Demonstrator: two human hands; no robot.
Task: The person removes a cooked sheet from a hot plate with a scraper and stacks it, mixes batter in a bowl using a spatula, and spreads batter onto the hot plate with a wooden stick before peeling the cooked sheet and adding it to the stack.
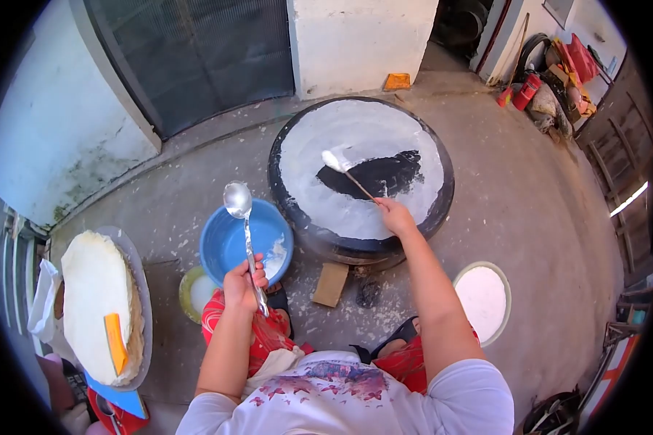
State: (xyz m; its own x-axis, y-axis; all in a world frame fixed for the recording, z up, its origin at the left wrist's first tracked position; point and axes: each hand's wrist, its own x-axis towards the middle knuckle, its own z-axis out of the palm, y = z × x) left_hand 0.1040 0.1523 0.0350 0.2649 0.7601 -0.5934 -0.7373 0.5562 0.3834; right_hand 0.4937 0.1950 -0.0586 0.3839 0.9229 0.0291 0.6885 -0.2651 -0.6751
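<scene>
A metal ladle (247, 243) is gripped by the handle in my left hand (244, 284), its bowl raised over the rim of a blue basin (218, 245). White residue clings inside that basin. My right hand (397, 217) is closed round the thin stick of a spreader (358, 185), whose tip is coated in white batter. The tip touches a large round black griddle (446, 170). White batter (308, 152) covers most of the griddle in a wide layer, with a dark bare patch near the middle.
Left of me, a stack of large pale flatbreads (94, 290) carries a yellow scraper (115, 342). A bowl of white powder or batter (482, 301) stands at the right. Beside the basin is a greenish bowl (190, 293). A brick-like block (331, 283) lies before the griddle.
</scene>
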